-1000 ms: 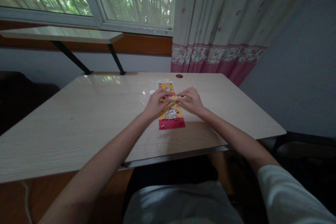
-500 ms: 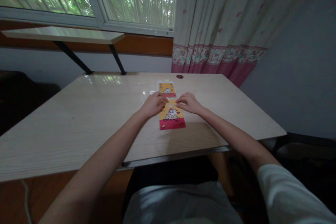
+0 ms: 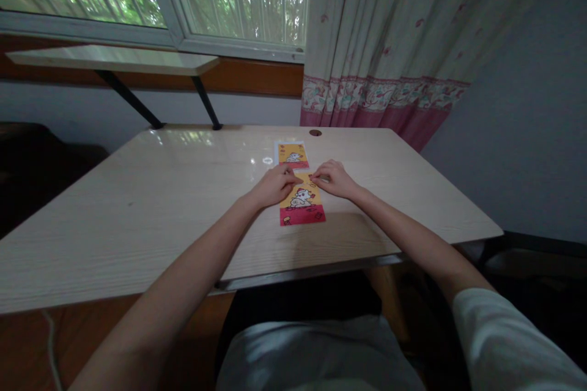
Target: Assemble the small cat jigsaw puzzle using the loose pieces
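Observation:
A yellow-and-red paper card (image 3: 302, 211) with a white cartoon animal in a red hat lies on the desk in front of me. My left hand (image 3: 277, 186) is closed at its upper left, the fingertips reaching over the yellow part. At the upper right edge, my right hand (image 3: 334, 179) holds it in a pinch of thumb and fingers. The fingers partly hide the card's top. Just beyond it lies a second, similar yellow-and-red card (image 3: 293, 154), with a white border showing along its left and top.
The pale wooden desk (image 3: 151, 214) extends to both sides, with a round cable hole (image 3: 315, 132) near its back edge. A raised shelf (image 3: 114, 58) on black supports stands at the back left. Behind the desk are a window and a floral curtain (image 3: 380, 55).
My left fingertips have shifted slightly right, farther over the card's upper part. My right hand has moved a little right. Both cards lie in about the same places.

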Motion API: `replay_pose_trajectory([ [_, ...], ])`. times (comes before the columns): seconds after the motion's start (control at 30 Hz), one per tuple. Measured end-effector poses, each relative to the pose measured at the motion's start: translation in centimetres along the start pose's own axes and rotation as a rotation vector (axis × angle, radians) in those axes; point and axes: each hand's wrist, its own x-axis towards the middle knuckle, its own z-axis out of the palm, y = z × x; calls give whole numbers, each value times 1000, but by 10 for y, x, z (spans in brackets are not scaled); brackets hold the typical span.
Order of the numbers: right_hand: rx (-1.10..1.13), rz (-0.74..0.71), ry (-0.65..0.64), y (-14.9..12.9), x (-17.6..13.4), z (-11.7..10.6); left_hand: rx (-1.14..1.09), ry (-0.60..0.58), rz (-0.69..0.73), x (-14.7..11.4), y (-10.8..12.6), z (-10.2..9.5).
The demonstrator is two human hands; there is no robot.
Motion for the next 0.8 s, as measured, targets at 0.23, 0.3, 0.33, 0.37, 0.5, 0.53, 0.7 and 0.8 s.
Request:
replay_pose_trajectory([
  [0.23,-23,-37,-27,-1,-1,1,44,-14,-4,0,0,0],
  [0.3,-25,-40,-30,-2,-1,1,49,-16,-4,-1,0,0],
  [0.33,-28,-43,-33,-2,-1,0,54,-16,-4,-1,0,0],
  [0.37,-33,-47,-37,-3,-1,0,60,-17,-4,-1,-1,0],
  [0.5,-84,-73,-55,-5,-1,-3,117,-33,-9,-1,1,-1],
  [0.53,-101,-81,-64,-6,-1,-3,137,-40,-10,-1,2,-2],
  [0.7,-183,-129,-128,-12,1,-10,248,-67,13,1,15,-9],
  [0.8,-223,-153,-150,-16,3,-14,319,-92,32,3,24,-13],
])
